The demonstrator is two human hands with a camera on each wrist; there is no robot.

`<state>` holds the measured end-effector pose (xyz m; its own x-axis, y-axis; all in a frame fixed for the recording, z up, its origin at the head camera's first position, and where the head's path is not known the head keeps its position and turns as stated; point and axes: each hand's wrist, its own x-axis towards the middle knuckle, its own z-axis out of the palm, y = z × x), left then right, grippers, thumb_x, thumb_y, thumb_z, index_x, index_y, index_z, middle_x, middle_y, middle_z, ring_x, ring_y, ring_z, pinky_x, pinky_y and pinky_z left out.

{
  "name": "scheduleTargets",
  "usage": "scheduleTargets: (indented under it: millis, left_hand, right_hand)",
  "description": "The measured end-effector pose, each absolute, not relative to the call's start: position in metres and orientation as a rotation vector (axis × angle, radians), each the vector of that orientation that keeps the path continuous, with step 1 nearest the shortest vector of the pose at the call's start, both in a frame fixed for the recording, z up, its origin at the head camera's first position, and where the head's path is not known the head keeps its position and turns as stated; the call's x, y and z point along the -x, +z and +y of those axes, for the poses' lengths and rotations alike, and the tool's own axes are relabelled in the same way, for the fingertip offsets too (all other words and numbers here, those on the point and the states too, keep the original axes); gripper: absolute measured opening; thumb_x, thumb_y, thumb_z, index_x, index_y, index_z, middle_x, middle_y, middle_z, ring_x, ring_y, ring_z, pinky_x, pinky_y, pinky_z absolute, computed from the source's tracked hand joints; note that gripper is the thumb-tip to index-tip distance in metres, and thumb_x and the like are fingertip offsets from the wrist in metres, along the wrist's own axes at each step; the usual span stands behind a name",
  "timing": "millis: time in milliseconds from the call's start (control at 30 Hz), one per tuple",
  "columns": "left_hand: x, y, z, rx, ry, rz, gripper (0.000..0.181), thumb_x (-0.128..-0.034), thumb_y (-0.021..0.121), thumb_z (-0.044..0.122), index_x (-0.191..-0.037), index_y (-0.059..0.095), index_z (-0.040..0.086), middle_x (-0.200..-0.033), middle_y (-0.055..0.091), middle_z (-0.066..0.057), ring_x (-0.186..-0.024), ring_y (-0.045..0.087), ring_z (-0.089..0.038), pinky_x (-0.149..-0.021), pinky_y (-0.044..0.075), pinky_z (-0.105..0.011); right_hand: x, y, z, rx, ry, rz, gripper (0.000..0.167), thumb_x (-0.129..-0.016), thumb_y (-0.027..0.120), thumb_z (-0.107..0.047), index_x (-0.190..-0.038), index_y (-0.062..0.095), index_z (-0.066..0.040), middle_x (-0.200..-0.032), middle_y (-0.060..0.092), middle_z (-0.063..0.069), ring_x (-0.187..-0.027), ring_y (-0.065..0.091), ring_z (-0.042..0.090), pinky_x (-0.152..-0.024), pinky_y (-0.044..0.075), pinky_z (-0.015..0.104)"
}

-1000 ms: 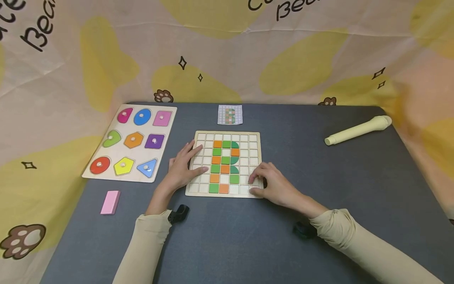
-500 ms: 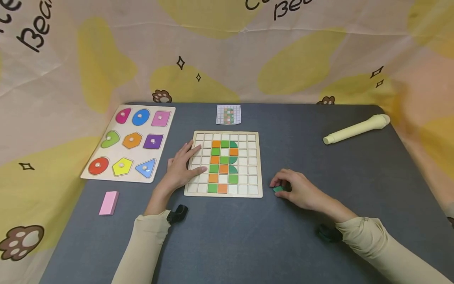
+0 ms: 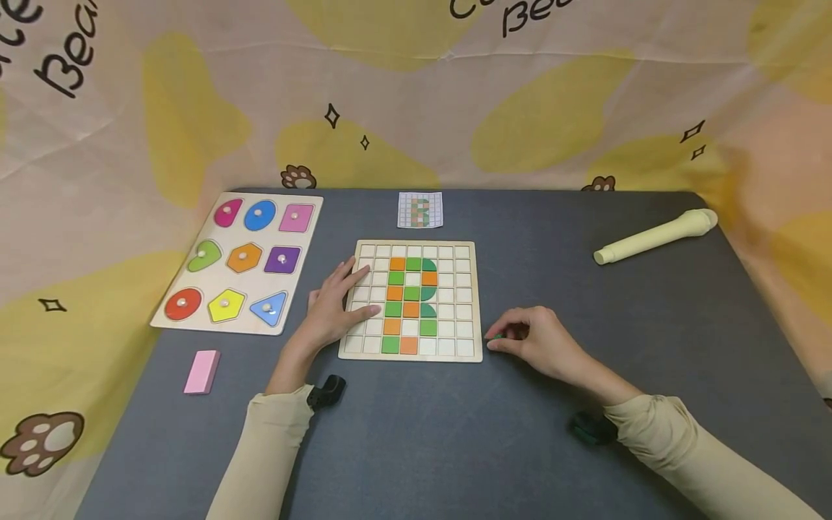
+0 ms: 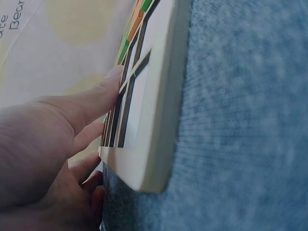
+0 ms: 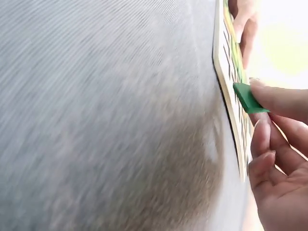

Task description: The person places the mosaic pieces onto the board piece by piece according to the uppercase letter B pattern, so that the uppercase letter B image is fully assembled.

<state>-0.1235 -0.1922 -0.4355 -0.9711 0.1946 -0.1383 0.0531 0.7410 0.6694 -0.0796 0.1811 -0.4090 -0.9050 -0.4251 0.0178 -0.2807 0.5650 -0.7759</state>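
Note:
My left hand (image 3: 331,310) rests on the left edge of the wooden grid board (image 3: 458,356), fingers spread and thumb lying on the surface. In the left wrist view, the thumb (image 4: 96,98) touches the board near its corner. Orange, green and dark green tiles (image 3: 411,293) fill part of the board's white grid, forming a letter-like pattern. Just right of the board, my right hand (image 3: 542,343) pinches a small dark green tile (image 5: 249,98) between thumb and fingers. In the head view the fingers mostly hide this tile.
Behind the board lies a small pattern card (image 3: 419,210). A knobbed shape puzzle (image 3: 258,230) is at the left, with a pink block (image 3: 202,372) in front of it. A pale yellow baton-like object (image 3: 655,237) lies at the back right. Patterned cloth (image 3: 416,94) surrounds the table.
My right hand has left the board's lower right edge, moved right with the green tile showing in its fingers, then come slightly back toward the board. The left hand stays put.

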Motion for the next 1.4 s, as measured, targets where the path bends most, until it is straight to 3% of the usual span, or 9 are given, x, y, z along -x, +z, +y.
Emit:
scheduleTargets:
  millis: [167,300,433,533,733,967,1200,1400]
  left_hand:
    - [0.122,-0.436,-0.193,-0.195,1.049,2.744,0.083,-0.0963,0.079,0.031,-0.166,0.038,0.015,-0.180,0.015,-0.011,-0.167,0.008,-0.036,-0.114,0.016,-0.066]
    - [0.122,-0.435,-0.193,-0.195,1.046,2.746,0.083,-0.0961,0.080,0.031,-0.166,0.038,0.015,-0.180,0.015,-0.011,-0.167,0.008,-0.036,-0.114,0.016,-0.067]
    - [0.122,-0.433,-0.191,-0.199,1.045,2.742,0.083,-0.0958,0.080,0.031,-0.166,0.038,0.015,-0.180,0.015,-0.011,-0.167,0.008,-0.037,-0.115,0.016,-0.067]
    - [0.122,-0.432,-0.190,-0.199,1.049,2.736,0.084,-0.0953,0.080,0.030,-0.166,0.038,0.014,-0.179,0.015,-0.011,-0.167,0.008,-0.037,-0.115,0.017,-0.066]
    - [0.122,-0.432,-0.191,-0.198,1.052,2.741,0.083,-0.0954,0.080,0.030,-0.166,0.038,0.015,-0.180,0.015,-0.011,-0.167,0.008,-0.036,-0.115,0.017,-0.066]
    - [0.122,-0.432,-0.191,-0.198,1.057,2.743,0.083,-0.0956,0.080,0.030,-0.166,0.038,0.015,-0.179,0.015,-0.012,-0.167,0.008,-0.036,-0.114,0.016,-0.067]
    - [0.122,-0.432,-0.191,-0.200,1.064,2.740,0.083,-0.0951,0.080,0.030,-0.166,0.039,0.014,-0.179,0.016,-0.012,-0.167,0.008,-0.037,-0.115,0.016,-0.067]
    - [0.121,-0.432,-0.191,-0.194,1.061,2.745,0.083,-0.0952,0.081,0.029,-0.166,0.039,0.014,-0.179,0.016,-0.012,-0.167,0.008,-0.036,-0.114,0.016,-0.066]
  right_hand:
    - [0.081,-0.407,0.169,0.521,-1.386,2.554,0.015,-0.083,0.090,-0.005,-0.081,0.077,-0.012,-0.073,0.071,-0.001,-0.061,0.060,0.005,-0.058,0.049,0.021]
    - [0.081,-0.406,0.159,0.540,-1.424,2.463,0.010,-0.091,0.081,-0.002,-0.099,0.076,-0.004,-0.083,0.071,0.004,-0.069,0.065,0.009,-0.064,0.053,0.022]
    - [0.081,-0.405,0.152,0.641,-1.331,2.486,0.018,-0.097,0.075,-0.004,-0.113,0.081,-0.009,-0.094,0.070,0.001,-0.079,0.060,0.010,-0.071,0.050,0.024]
    - [0.082,-0.406,0.145,0.648,-1.307,2.497,0.014,-0.096,0.077,-0.005,-0.106,0.082,-0.013,-0.091,0.071,-0.002,-0.075,0.057,0.011,-0.068,0.047,0.024]
    - [0.083,-0.409,0.128,0.568,-1.399,2.456,0.008,-0.089,0.083,-0.005,-0.092,0.078,-0.011,-0.079,0.076,0.000,-0.060,0.056,0.010,-0.057,0.043,0.023]
    - [0.083,-0.411,0.107,0.511,-1.399,2.472,0.008,-0.087,0.087,-0.009,-0.089,0.080,-0.011,-0.081,0.078,-0.001,-0.069,0.065,0.008,-0.063,0.048,0.023]
    - [0.081,-0.415,0.093,0.454,-1.265,2.569,0.008,-0.086,0.088,-0.014,-0.083,0.081,-0.016,-0.078,0.066,-0.003,-0.080,0.055,0.012,-0.071,0.045,0.028]
    - [0.082,-0.415,0.088,0.487,-1.210,2.603,0.012,-0.086,0.088,-0.014,-0.081,0.078,-0.018,-0.073,0.066,-0.007,-0.081,0.052,0.014,-0.071,0.041,0.030]
